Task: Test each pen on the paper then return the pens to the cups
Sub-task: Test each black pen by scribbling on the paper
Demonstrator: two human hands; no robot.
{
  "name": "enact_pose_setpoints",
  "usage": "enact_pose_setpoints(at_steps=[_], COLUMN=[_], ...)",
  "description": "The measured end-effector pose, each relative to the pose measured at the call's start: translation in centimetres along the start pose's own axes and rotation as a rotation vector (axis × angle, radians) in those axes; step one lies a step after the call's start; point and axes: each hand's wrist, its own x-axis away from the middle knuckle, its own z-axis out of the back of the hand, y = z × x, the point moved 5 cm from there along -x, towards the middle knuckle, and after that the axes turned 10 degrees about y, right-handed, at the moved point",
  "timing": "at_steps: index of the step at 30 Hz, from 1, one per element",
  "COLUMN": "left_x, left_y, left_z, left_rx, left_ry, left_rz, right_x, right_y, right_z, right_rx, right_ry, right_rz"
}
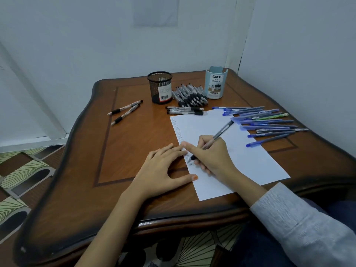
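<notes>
Testing step: right hand [213,157] pinches a clear-barrelled black-grip pen [212,140], tip on the white paper sheet [240,151] near its left edge; left hand [161,170] lies flat, steadying it. Next, judged: drop the pen into the black mesh cup [159,87] or pale-blue organizer cup [215,83].

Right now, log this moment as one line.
step: pen test | right hand: grips pen, tip on paper | left hand: flat, pressing paper edge | other pens: on table
</notes>
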Motion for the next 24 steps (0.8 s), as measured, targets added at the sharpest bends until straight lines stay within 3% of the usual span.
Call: enact_pose_setpoints(at_steps=[4,24], left_x=[0.02,0.05], left_y=[-0.02,0.00], left_z=[-0.09,-0.12], left_rx=[0.005,0.004], left_ry=[0.001,0.004], left_rz=[0.009,0.012], right_x=[-0.36,-0.49], right_y=[0.18,0.33], right_z=[0.33,-0.13], right_rx=[0.085,-0.002], right_ry=[0.105,0.031], right_rz=[0.154,0.146])
